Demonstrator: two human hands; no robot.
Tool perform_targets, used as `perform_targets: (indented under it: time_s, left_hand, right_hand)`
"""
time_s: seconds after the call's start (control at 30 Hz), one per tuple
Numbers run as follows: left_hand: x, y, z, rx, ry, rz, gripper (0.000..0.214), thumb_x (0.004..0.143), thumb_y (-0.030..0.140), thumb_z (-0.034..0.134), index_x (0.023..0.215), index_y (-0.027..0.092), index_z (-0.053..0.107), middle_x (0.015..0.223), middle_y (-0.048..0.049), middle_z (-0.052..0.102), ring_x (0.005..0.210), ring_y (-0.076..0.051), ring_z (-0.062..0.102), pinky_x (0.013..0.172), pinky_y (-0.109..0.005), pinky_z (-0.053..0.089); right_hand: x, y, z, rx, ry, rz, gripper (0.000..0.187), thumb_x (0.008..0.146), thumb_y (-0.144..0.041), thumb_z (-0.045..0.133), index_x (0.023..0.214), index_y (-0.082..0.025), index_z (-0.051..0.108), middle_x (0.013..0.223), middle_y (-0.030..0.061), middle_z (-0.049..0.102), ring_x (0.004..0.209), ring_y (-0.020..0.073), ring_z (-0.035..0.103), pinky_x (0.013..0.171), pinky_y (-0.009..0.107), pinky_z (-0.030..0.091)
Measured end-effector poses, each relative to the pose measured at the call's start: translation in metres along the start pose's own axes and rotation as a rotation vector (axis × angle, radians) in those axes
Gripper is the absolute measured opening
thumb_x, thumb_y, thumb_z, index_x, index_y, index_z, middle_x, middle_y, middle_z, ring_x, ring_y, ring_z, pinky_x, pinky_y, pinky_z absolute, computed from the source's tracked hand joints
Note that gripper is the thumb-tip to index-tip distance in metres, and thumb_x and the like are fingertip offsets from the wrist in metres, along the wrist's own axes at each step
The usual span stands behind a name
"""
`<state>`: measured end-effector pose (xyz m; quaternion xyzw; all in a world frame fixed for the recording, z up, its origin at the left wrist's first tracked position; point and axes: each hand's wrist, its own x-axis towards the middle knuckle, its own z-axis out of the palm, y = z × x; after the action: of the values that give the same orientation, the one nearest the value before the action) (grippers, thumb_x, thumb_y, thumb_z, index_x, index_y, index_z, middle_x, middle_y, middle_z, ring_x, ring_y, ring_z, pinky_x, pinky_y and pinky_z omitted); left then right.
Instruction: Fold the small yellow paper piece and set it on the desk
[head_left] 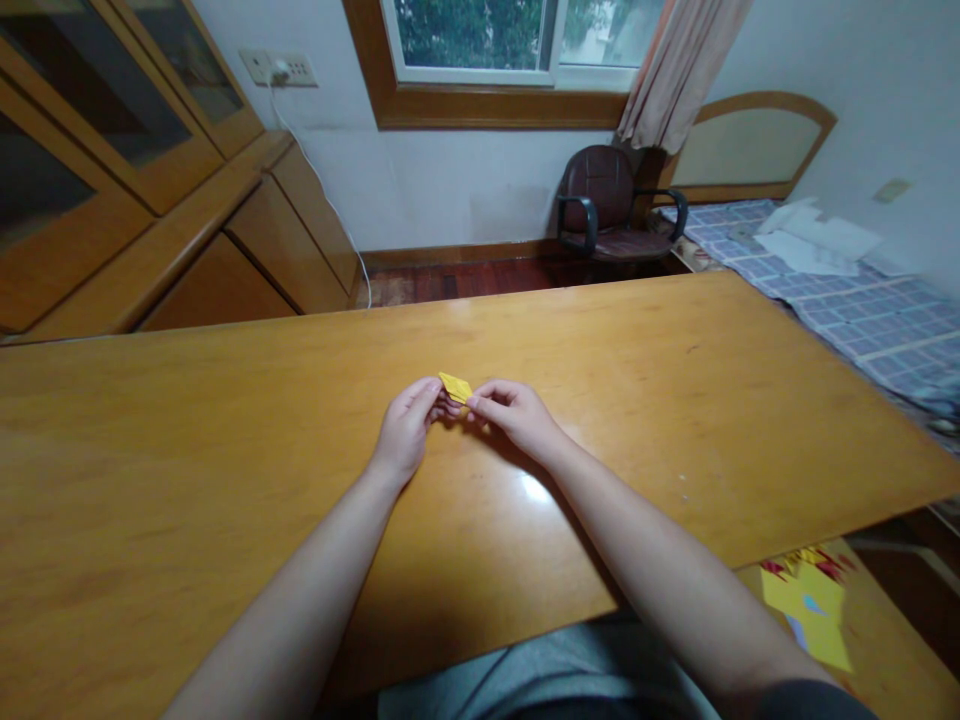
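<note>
Head view, hands (405,425) (521,415) pinching seemingly folded paper (455,387)

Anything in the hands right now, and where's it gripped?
Yes: a small folded yellow paper, its left end in the left hand, its right end pinched by the right hand.

Yellow folded paper (455,388), blue checked bedding (862,310)
</note>
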<state>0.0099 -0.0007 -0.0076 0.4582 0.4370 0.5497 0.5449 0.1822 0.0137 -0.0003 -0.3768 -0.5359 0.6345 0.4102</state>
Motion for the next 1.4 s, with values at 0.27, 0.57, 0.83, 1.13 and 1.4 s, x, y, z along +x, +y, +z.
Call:
perform_targets:
  time_s: [0.27, 0.57, 0.83, 1.13, 1.4]
  left_hand:
    - [-0.0027, 0.0040, 0.0040, 0.098, 0.133, 0.143, 0.031, 0.079, 0.037, 0.071, 0.100, 0.020, 0.055, 0.085, -0.0011, 0.067, 0.073, -0.015, 0.065, 0.070, -0.027, 0.053]
    - [-0.0029, 0.0071, 0.0043, 0.125, 0.135, 0.187, 0.034, 0.079, 0.027, 0.072, 0.105, 0.020, 0.053, 0.072, 0.0045, 0.064, 0.071, -0.013, 0.064, 0.077, -0.027, 0.050]
    - [-0.0038, 0.0028, 0.0013, 0.059, 0.138, 0.191, 0.042, 0.079, 0.023, 0.072, 0.115, 0.023, 0.051, 0.072, 0.0055, 0.064, 0.071, -0.013, 0.064, 0.076, -0.027, 0.049]
    - [-0.0027, 0.0013, 0.0019, 0.074, 0.136, 0.188, 0.044, 0.077, 0.028, 0.074, 0.116, 0.022, 0.054, 0.083, 0.0030, 0.062, 0.076, -0.013, 0.064, 0.075, -0.026, 0.050]
    - [-0.0032, 0.0054, 0.0023, 0.139, 0.185, 0.203, 0.033, 0.076, 0.027, 0.074, 0.104, 0.020, 0.059, 0.072, 0.0041, 0.061, 0.069, -0.012, 0.061, 0.072, -0.024, 0.048]
  right_hand:
    - [0.0007, -0.0003, 0.0002, 0.030, 0.013, 0.011, 0.031, 0.074, -0.046, 0.074, 0.076, -0.016, 0.067, 0.070, 0.0011, 0.067, 0.057, 0.0097, 0.053, 0.058, 0.024, 0.041]
    - [0.0000, 0.0027, -0.0006, -0.053, -0.021, -0.023, 0.028, 0.079, -0.042, 0.069, 0.077, -0.015, 0.067, 0.068, 0.0009, 0.065, 0.059, 0.0099, 0.053, 0.059, 0.023, 0.041]
    - [0.0012, 0.0015, -0.0002, -0.033, -0.028, -0.001, 0.027, 0.077, -0.041, 0.070, 0.075, -0.015, 0.067, 0.067, 0.0008, 0.066, 0.059, 0.0100, 0.054, 0.060, 0.023, 0.042]
    - [-0.0003, 0.0014, -0.0001, -0.044, -0.037, 0.002, 0.028, 0.077, -0.043, 0.070, 0.077, -0.015, 0.067, 0.069, 0.0014, 0.067, 0.059, 0.0101, 0.054, 0.060, 0.023, 0.042]
    - [-0.0013, 0.0019, -0.0002, -0.133, -0.066, -0.023, 0.027, 0.080, -0.042, 0.067, 0.077, -0.015, 0.067, 0.068, 0.0016, 0.066, 0.060, 0.0107, 0.055, 0.059, 0.023, 0.042]
